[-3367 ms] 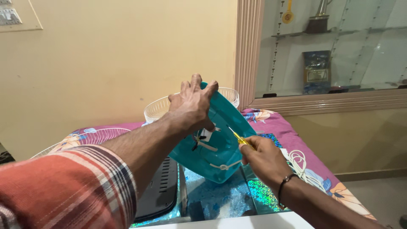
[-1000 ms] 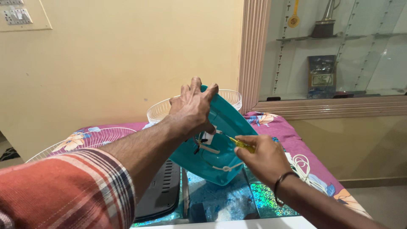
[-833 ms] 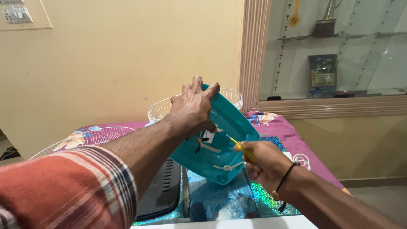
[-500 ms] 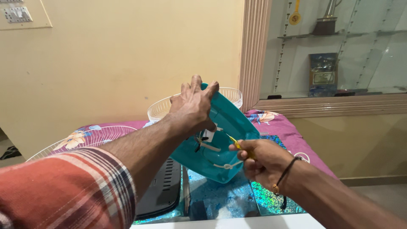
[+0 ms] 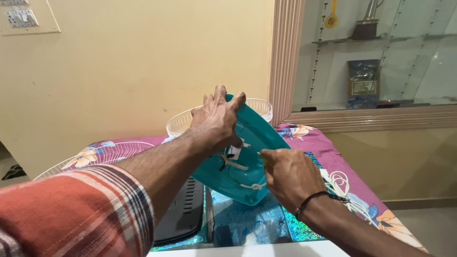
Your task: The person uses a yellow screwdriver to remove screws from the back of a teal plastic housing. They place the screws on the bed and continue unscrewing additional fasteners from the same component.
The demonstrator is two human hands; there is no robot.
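While the head view looks down over both arms, the left hand [image 5: 216,116] clamps the upper rim of a teal plastic dish-shaped housing [image 5: 247,162], fingers spread over the edge, tilting it up so its open inside faces the person. Inside, just under the left hand, sit a small white component and white wires [image 5: 238,166]. The right hand [image 5: 288,178] is clenched around a thin yellow-tipped tool [image 5: 260,154], its tip touching the housing's inner face beside the wires; the tool's shaft is mostly hidden in the fist. Black cord band on the right wrist. Beyond the left hand, a white wire grille [image 5: 257,105] stands behind the housing; another white grille [image 5: 95,157] lies left of the left forearm on the purple floral bedsheet [image 5: 328,147]. Below both hands, a glittery blue-green sheet [image 5: 247,221] and a dark slotted panel [image 5: 183,214]. A coiled white cord [image 5: 338,181] lies right of the right hand.

Step in hand, as judged: working the tool at the wiring or a fastener inside the housing. Next move calls for a steady left-hand hold and fine tip control, clear of the wires.
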